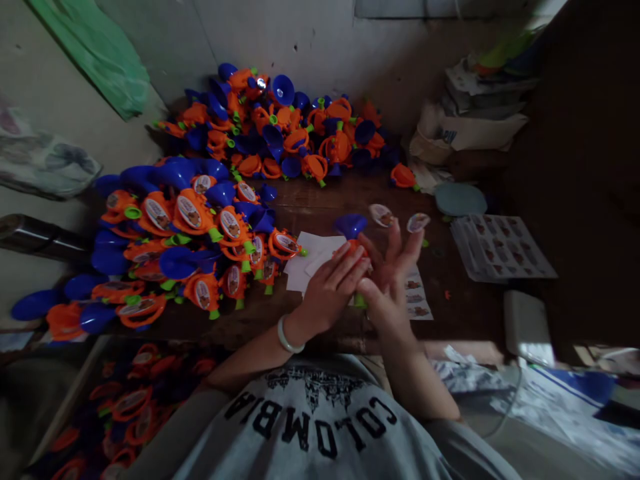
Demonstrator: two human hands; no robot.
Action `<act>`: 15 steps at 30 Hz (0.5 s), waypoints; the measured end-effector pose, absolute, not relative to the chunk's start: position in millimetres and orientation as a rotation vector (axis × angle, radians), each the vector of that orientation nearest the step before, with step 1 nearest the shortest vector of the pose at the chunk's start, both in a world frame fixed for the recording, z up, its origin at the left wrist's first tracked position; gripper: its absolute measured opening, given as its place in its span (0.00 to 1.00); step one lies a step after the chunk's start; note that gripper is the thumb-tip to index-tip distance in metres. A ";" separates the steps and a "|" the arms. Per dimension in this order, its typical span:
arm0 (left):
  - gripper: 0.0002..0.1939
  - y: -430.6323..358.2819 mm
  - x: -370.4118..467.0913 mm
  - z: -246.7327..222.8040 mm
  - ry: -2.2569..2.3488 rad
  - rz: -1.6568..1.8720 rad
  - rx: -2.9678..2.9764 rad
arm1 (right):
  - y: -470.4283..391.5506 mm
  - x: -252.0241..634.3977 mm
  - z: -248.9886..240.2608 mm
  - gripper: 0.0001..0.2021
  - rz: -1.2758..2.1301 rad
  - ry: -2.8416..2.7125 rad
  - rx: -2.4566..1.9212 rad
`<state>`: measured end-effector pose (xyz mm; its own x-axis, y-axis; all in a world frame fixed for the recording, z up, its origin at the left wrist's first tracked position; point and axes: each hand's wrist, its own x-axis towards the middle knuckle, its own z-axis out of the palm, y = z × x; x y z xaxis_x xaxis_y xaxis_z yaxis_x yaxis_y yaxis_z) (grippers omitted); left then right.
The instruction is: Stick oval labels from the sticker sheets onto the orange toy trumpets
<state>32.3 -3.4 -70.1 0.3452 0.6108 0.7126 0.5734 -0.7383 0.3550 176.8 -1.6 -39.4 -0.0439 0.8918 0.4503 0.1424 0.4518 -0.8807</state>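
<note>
1. Blue, orange and green plastic makes up the horn (pixel 357 245) between our two hands. It is over the worktop (pixel 313 198), but we can't say if it rests there or is held up.
2. The horn's long way runs straight out from our chest. Its wide blue bell (pixel 351 225) is at the far end, and its green tip (pixel 360 302) is at the end near us.
3. Our left hand (pixel 325 293) comes from the left and lies across the orange middle, fingers straight and side by side. We can't see under it, so we can't say how hard it grips.
4. Our right hand (pixel 393 287) is just right of the horn. Its fingers are spread wide and look blurry, and its thumb (pixel 369 291) is close to the green tip.
5. One sticker (pixel 381 215) and another sticker (pixel 418 223) are at the tips of those spread fingers. Both are to the right of the blue bell, so the right hand is nearer to them and the left hand covers more of the horn.
6. White paper (pixel 299 272) is just left of the horn, and a sheet (pixel 419 303) of stickers pokes out beside our right hand.
</note>
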 end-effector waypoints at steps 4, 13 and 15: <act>0.36 -2.4 34.1 -74.4 1.256 1.301 2.446 | -13.5 157.5 -44.1 0.52 0.736 -1.442 -0.869; 0.28 -18.4 22.7 -65.6 1.002 1.668 2.168 | 23.0 173.8 -66.5 0.43 0.504 -1.136 -0.824; 0.25 -16.3 15.0 -68.3 1.113 1.767 1.810 | 26.8 184.2 -64.9 0.43 0.610 -1.087 -0.786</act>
